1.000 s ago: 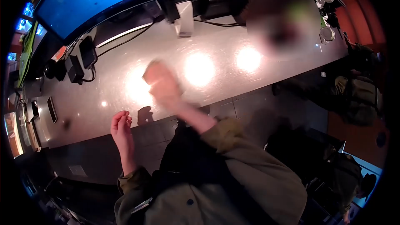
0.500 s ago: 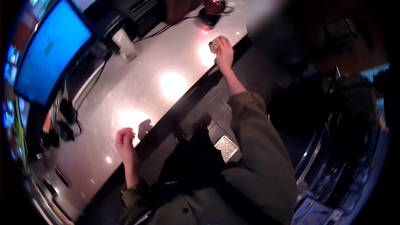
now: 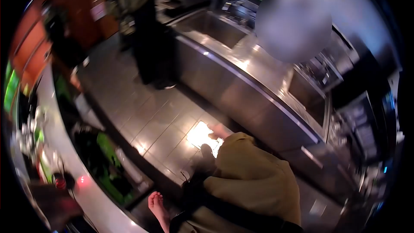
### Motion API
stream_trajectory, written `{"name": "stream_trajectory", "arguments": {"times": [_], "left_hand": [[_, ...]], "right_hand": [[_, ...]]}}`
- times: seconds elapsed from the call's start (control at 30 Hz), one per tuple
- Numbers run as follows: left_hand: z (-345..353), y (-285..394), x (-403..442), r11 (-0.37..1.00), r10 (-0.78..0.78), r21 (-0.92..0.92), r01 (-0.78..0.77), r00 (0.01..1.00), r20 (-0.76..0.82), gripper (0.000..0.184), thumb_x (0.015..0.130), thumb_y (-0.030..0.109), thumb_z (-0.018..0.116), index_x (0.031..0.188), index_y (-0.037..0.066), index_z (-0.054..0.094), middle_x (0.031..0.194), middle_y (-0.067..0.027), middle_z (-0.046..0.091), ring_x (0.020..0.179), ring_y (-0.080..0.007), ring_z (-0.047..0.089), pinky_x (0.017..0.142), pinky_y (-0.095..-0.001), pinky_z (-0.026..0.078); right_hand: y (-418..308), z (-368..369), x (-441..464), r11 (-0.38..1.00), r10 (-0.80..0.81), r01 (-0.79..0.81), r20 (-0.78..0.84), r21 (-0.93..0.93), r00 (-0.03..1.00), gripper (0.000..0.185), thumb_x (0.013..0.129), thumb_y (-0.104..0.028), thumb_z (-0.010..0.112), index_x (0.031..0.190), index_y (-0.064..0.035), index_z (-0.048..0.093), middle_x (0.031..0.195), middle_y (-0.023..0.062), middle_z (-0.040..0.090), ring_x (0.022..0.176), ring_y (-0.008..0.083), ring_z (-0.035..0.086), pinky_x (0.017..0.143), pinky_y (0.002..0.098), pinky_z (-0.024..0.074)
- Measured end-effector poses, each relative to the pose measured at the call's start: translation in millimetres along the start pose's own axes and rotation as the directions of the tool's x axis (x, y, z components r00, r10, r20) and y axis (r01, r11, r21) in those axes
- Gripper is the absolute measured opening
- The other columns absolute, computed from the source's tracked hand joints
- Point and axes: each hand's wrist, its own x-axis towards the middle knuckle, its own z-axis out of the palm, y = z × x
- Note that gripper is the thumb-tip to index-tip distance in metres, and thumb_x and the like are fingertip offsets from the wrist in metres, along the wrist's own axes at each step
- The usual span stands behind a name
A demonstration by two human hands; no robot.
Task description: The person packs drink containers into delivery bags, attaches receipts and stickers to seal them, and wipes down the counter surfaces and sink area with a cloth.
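My left hand [image 3: 156,202] is low in the view, beside the near edge of the pale counter. Its fingers are curled together, and nothing shows in them. My right hand [image 3: 219,131] reaches forward from the loose olive sleeve [image 3: 254,168], over the floor. Motion blur and glare smear its fingers, so whether it holds anything cannot be made out. Behind it, a patch of floor [image 3: 199,136] glows bright white. A dark shoe tip [image 3: 207,150] shows just below this hand.
A long steel counter [image 3: 246,86] with sinks [image 3: 215,28] runs along the right. The pale counter [image 3: 88,192] curves along the left, with a red-lit scanner [image 3: 59,181] on it. A person in dark clothes [image 3: 151,43] stands ahead on the tiled floor [image 3: 142,103]; another person [image 3: 60,32] is further left.
The view has swung right, from the pale counter to the floor and sinks. My right hand, earlier closed on a small patterned bundle over the counter, is now over the floor.
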Motion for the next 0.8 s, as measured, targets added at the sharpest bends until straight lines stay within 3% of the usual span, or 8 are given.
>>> {"name": "stream_trajectory", "arguments": {"times": [0.07,0.2,0.37,0.43,0.5,0.53,0.67,0.8], "left_hand": [[46.3,11.6,33.7,0.981,-0.108,0.174,0.088,0.988,0.113,0.010,0.085,0.008,0.052,0.093,0.005,0.058,0.084,-0.0032,0.060,0.072,-0.0076,0.054,0.064,-0.0179,0.042],[156.5,18.8,110.4,0.870,-0.120,0.481,-0.110,0.899,0.422,0.010,0.085,0.007,0.050,0.091,0.003,0.058,0.082,-0.0035,0.059,0.070,-0.0082,0.053,0.063,-0.0187,0.042],[357.9,16.7,130.2,0.815,-0.019,0.410,-0.410,0.687,0.726,0.015,0.088,0.009,0.047,0.097,0.001,0.055,0.085,-0.0051,0.058,0.077,-0.0098,0.052,0.071,-0.0222,0.042],[431.9,7.5,102.8,0.806,-0.024,0.409,-0.428,0.667,0.744,0.016,0.088,0.009,0.048,0.099,0.001,0.055,0.087,-0.0052,0.058,0.078,-0.0100,0.052,0.072,-0.0229,0.042],[478.5,-9.3,81.7,0.816,-0.111,0.376,-0.438,0.520,0.847,0.015,0.087,0.009,0.049,0.097,0.001,0.056,0.088,-0.0051,0.058,0.078,-0.0102,0.052,0.072,-0.0228,0.042],[492.9,-22.0,67.1,0.830,-0.162,0.364,-0.422,0.442,0.882,0.014,0.087,0.009,0.049,0.097,0.001,0.056,0.088,-0.0050,0.058,0.078,-0.0104,0.052,0.072,-0.0229,0.042],[503.1,-66.7,36.4,0.759,-0.519,0.446,-0.474,-0.027,0.855,0.019,0.088,0.011,0.048,0.101,0.000,0.055,0.091,-0.0061,0.059,0.083,-0.0133,0.056,0.076,-0.0249,0.042],[513.8,-114.3,36.4,0.508,-0.825,0.730,-0.458,-0.014,0.565,0.022,0.087,0.016,0.052,0.102,0.001,0.057,0.093,-0.0085,0.061,0.085,-0.0150,0.057,0.076,-0.0271,0.043]], "right_hand": [[7.3,-79.0,-21.9,0.810,0.422,-0.265,-0.205,0.524,0.883,0.018,0.079,-0.018,0.056,0.089,-0.0057,0.064,0.070,0.0072,0.063,0.057,0.0179,0.059,0.055,0.0313,0.0468],[71.1,-202.6,12.4,0.646,0.269,0.308,-0.586,0.699,0.765,0.021,0.084,-0.021,0.054,0.092,-0.0043,0.064,0.076,0.0047,0.063,0.067,0.0090,0.057,0.058,0.0232,0.0453],[72.3,-370.7,21.7,0.984,-0.142,0.134,-0.975,-0.120,0.169,0.027,0.080,-0.032,0.055,0.098,-0.0135,0.060,0.101,0.0122,0.055,0.096,0.0320,0.052,0.080,0.0396,0.0427],[50.1,-397.6,-8.2,0.996,0.085,-0.040,-0.933,0.075,0.349,0.031,0.079,-0.029,0.056,0.103,-0.0106,0.057,0.105,0.0145,0.053,0.101,0.0344,0.049,0.083,0.0425,0.0409],[118.5,-371.4,62.9,0.995,-0.078,0.073,-0.994,-0.073,0.078,0.037,0.079,-0.027,0.056,0.109,-0.0069,0.053,0.111,0.0200,0.048,0.105,0.0382,0.046,0.087,0.0447,0.0395],[114.0,-368.7,40.2,0.957,0.152,0.160,-0.888,0.242,0.434,0.045,0.080,-0.026,0.055,0.118,-0.0038,0.045,0.119,0.0244,0.041,0.111,0.0389,0.042,0.091,0.0443,0.0374],[160.1,-296.7,-27.6,0.984,0.149,0.005,-0.837,0.178,0.526,0.043,0.081,-0.025,0.053,0.118,-0.0029,0.045,0.124,0.0219,0.038,0.110,0.0363,0.044,0.092,0.0404,0.0375],[226.3,-296.2,-134.6,0.921,0.378,-0.097,-0.808,0.377,0.452,0.039,0.079,-0.024,0.053,0.112,-0.0031,0.050,0.108,0.0201,0.053,0.101,0.0342,0.051,0.085,0.0399,0.0419]]}}
